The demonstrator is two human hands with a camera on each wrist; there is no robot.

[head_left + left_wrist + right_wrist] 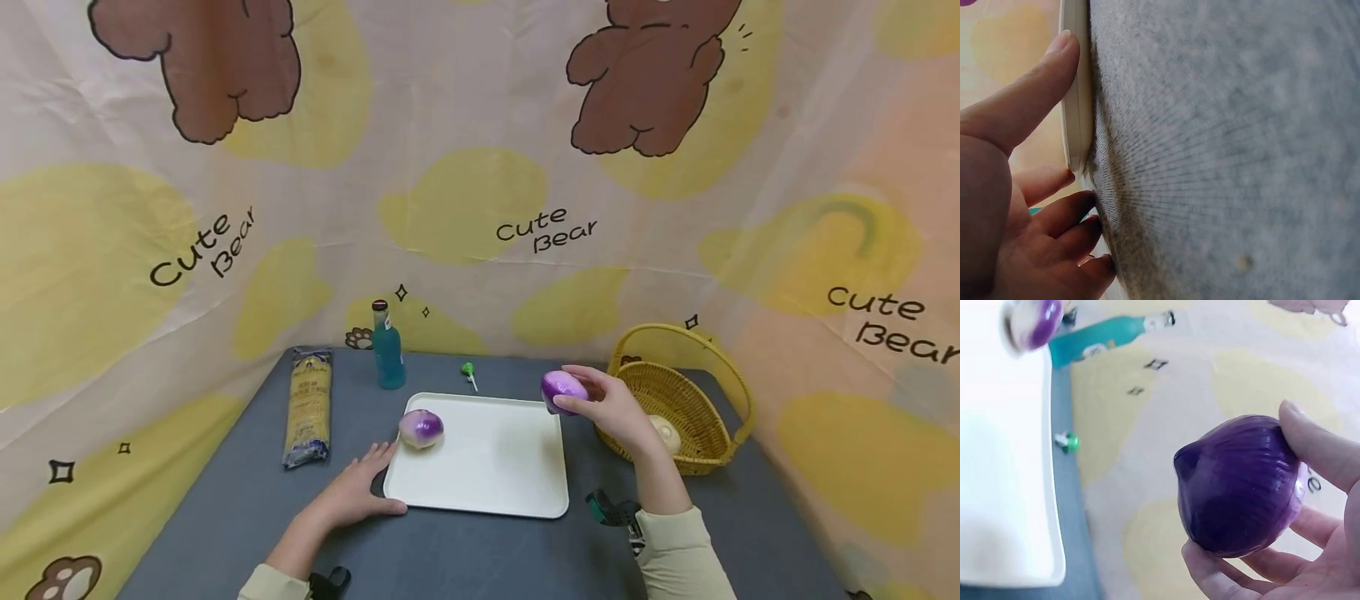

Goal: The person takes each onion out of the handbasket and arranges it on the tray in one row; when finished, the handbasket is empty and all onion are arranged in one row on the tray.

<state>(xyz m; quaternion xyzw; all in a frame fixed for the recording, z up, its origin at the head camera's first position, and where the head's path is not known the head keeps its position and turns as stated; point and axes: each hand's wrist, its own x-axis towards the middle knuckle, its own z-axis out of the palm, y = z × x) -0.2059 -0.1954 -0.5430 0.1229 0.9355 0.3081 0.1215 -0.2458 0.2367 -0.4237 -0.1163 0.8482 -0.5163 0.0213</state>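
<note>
The purple onion (561, 392) is aloft by the far right corner of the white tray (487, 462), pinched between the thumb and fingers of the right hand (613, 407), while the left hand (352, 492) touches the tray's left end with fingers spread. A 2nd onion (422, 428) takes up the tray's left side; beyond sit a green lollipop (468, 370) and blue bottle (388, 354), with a yellow packet (308, 408) farther left. At right, the forearm partly blocks the wicker basket (671, 392) and a pale, round item (667, 433) inside.
</note>
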